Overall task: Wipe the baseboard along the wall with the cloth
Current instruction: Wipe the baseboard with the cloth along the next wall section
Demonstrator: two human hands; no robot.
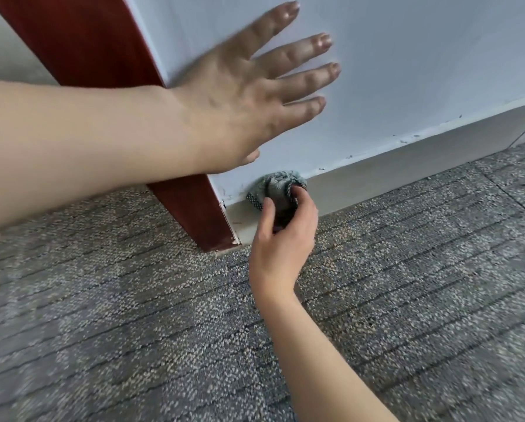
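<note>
The right hand [281, 239] grips a bunched cloth [274, 186] (grey-green, with a dark checked weave), thumb and fingers curled round it. The cloth touches the top edge of the pale baseboard [407, 166], just beside the red door frame [194, 214]. The left hand [239, 95] lies wide against the white wall [422, 56] above, fingers straight and spread, holding nothing. Small dark specks dot the wall along the line where it meets the baseboard. Grey patterned carpet [133, 330] covers the floor up to the baseboard's foot.
</note>
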